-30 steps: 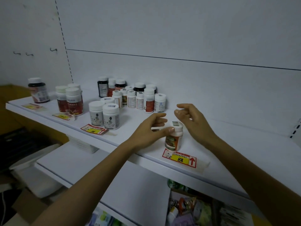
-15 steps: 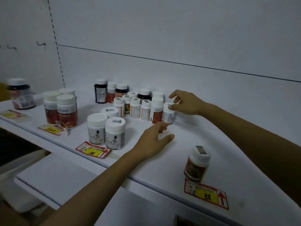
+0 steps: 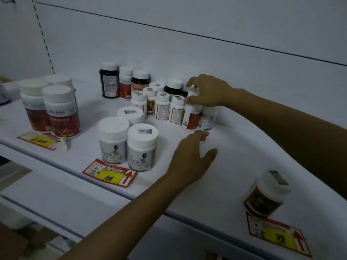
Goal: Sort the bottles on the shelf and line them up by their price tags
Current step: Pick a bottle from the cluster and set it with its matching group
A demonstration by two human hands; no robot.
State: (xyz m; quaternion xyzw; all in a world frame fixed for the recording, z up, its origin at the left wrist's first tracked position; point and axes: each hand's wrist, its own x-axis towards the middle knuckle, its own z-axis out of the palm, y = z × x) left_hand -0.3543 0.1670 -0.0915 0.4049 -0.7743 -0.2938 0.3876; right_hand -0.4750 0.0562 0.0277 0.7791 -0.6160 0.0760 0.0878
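Several white-capped bottles stand clustered at the back of the white shelf [image 3: 234, 166]. My right hand [image 3: 206, 93] closes from above on the cap of a tall white bottle with a red label [image 3: 191, 117] at the cluster's right end. My left hand [image 3: 189, 158] hovers open just in front of that bottle, fingers spread, holding nothing. A small brown-labelled bottle [image 3: 266, 196] stands alone at the front right behind the 88 price tag [image 3: 277, 237]. White wide jars [image 3: 127, 143] stand behind the 108 price tag [image 3: 110, 173]. Red-labelled bottles [image 3: 56, 111] stand behind the 200 price tag [image 3: 41, 140].
Dark bottles [image 3: 109, 81] stand at the back of the cluster against the white back panel. A lower shelf [image 3: 47, 199] runs below the front edge. Bare shelf surface lies between the wide jars and the lone bottle at the right.
Both hands left the small bottle at the 88 tag. My right hand reached back to the cluster and closed on the tall bottle's cap; my left hand followed, open. The view shifted closer.
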